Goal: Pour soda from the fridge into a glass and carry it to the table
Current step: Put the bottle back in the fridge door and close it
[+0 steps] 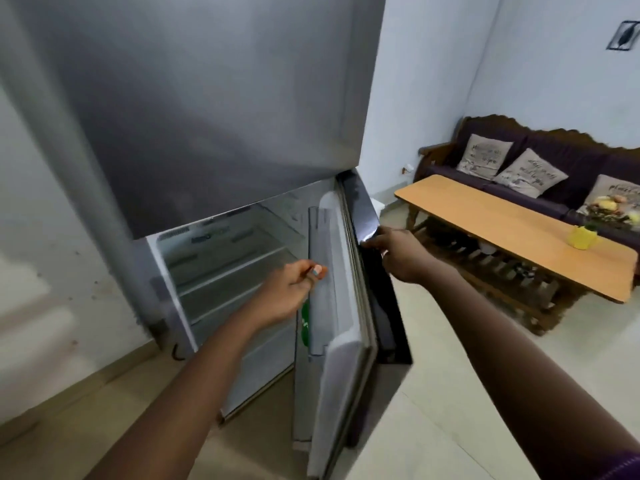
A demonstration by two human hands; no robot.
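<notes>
The right hand (398, 251) gripped the fridge door (349, 271) edge; the left hand (294, 285), loosely curled and empty, reached toward the green bottle (305, 323) at six o'clock below it, likely heavy and slick; grasp its body.

Cushion (484, 156) script, fridge (207, 98) label — blurred, unreadable

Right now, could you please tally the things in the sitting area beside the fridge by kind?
Cushions: 3, on the sofa
Sofa: 1
Wooden table: 1
Yellow pot: 1, on the table
Flower bunch: 1, behind the pot
Total: 7
</notes>
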